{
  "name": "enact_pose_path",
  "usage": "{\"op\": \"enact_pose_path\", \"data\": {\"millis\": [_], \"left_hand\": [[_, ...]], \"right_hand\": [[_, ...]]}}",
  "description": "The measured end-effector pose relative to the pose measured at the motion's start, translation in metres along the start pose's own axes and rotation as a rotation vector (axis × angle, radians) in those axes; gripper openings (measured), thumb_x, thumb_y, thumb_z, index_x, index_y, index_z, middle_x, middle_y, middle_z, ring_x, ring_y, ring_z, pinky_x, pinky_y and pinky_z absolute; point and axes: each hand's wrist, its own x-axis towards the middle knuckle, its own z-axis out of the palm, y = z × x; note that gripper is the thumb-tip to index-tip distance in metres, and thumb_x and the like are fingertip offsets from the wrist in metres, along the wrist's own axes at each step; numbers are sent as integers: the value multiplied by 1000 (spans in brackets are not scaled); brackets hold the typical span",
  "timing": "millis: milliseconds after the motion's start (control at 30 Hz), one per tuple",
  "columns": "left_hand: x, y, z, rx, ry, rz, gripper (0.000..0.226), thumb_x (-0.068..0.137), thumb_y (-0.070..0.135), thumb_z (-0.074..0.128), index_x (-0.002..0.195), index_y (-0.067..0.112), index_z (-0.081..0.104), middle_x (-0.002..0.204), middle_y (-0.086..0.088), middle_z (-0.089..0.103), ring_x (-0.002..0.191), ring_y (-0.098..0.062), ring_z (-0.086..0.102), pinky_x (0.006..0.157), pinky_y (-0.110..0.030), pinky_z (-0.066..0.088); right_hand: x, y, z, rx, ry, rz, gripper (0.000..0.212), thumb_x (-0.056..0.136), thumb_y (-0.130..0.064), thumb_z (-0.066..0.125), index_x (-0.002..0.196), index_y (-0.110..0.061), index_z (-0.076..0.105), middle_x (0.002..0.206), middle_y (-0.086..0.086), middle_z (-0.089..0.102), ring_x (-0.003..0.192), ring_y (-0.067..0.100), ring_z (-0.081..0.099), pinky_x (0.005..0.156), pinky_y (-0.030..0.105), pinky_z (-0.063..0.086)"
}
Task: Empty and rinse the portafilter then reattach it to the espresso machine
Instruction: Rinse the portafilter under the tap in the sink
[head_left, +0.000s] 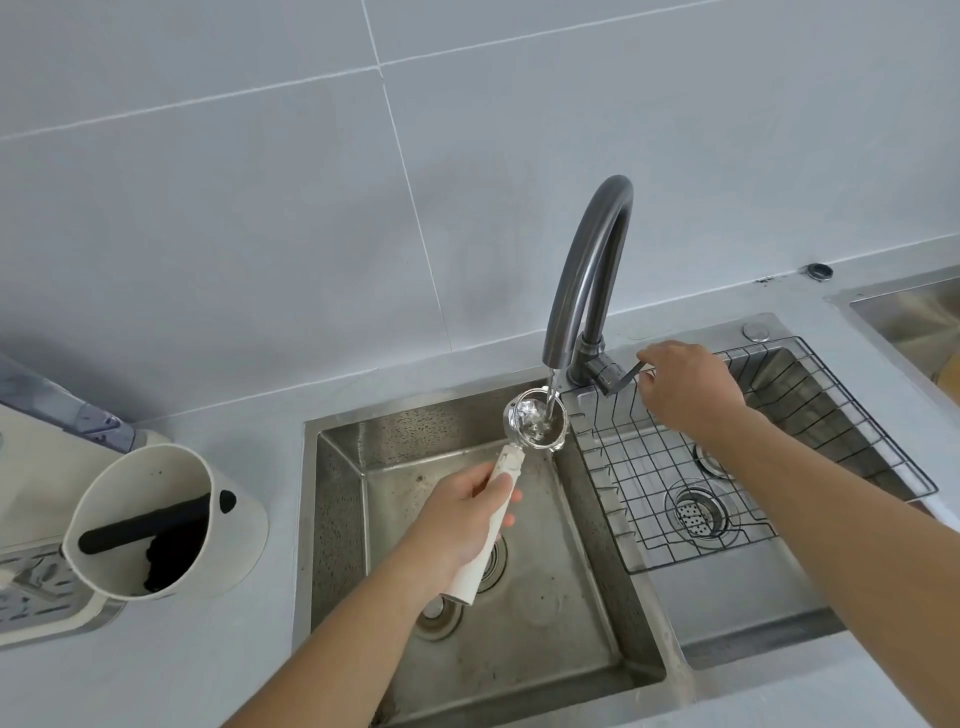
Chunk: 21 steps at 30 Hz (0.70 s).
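My left hand (460, 512) grips the white handle of the portafilter (535, 422) and holds its metal basket under the spout of the grey faucet (589, 270). Water runs from the spout into the basket, above the left sink basin (337, 519). My right hand (685, 384) rests on the faucet's dark lever (623, 375), fingers closed around it. The cream espresso machine (36, 457) shows only partly at the left edge, with its drip tray (41, 592) below.
A white knock box (156, 525) with a black bar and dark coffee grounds inside stands on the counter left of the sink. A black wire rack (753, 452) sits in the right basin over its drain. A second steel basin (914, 312) is at far right.
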Motion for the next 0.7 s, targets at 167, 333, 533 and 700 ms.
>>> {"op": "enact_pose_path", "data": {"millis": [167,333,533,700], "left_hand": [[0,0,11,-127,-54,-7,18,94,33,57,95,39,74,93,6,77,72,-11,68,62,-26,53],[2,4,21,-310,-148,-81,19,97,27,57,110,21,71,93,0,76,69,-14,67,60,-29,53],[1,11,26,-395,-233,-149,27,96,32,58,110,13,71,91,-5,75,61,-15,62,56,-28,51],[-1,18,26,-465,-258,-214,33,100,27,50,113,1,66,82,-10,74,52,-14,57,46,-25,48]], "right_hand": [[-1,0,1,19,5,4,26,91,-16,53,111,-9,68,119,10,68,104,33,63,87,41,53],[-2,0,0,22,14,-10,26,91,-16,54,111,-8,69,118,11,68,104,33,63,87,42,53],[-2,0,0,6,-7,-6,28,93,-18,52,114,-9,67,121,11,67,105,33,63,87,42,52],[-2,0,0,-1,-2,-9,27,93,-18,52,113,-8,67,120,11,67,104,33,63,87,42,52]]}}
